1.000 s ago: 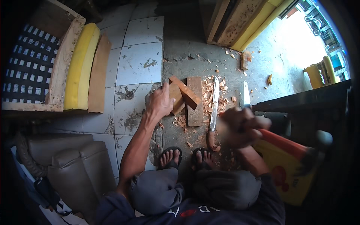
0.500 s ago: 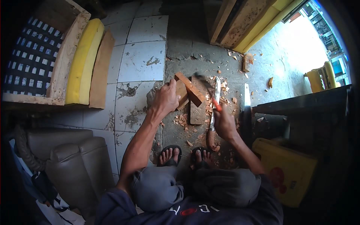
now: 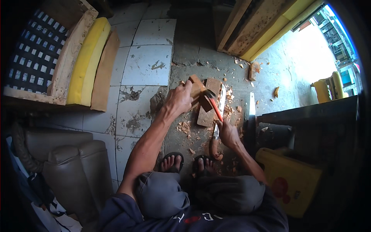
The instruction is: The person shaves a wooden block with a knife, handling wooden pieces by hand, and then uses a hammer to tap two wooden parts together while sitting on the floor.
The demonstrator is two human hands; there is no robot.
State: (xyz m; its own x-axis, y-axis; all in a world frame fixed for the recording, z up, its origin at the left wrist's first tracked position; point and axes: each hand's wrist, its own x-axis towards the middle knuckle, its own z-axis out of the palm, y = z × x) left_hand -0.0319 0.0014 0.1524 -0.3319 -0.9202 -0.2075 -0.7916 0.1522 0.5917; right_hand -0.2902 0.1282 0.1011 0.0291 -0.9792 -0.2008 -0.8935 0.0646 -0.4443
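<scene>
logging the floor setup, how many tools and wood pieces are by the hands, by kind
Hammer with orange handle, in the right hand: 1
Wood pieces, one angled piece under the left hand on a flat block: 2
Long blades lying on the floor: 2
Total: 5

Wood piece point(image 3: 196, 87) on block point(image 3: 208, 102); knife point(image 3: 217, 123) right.
</scene>
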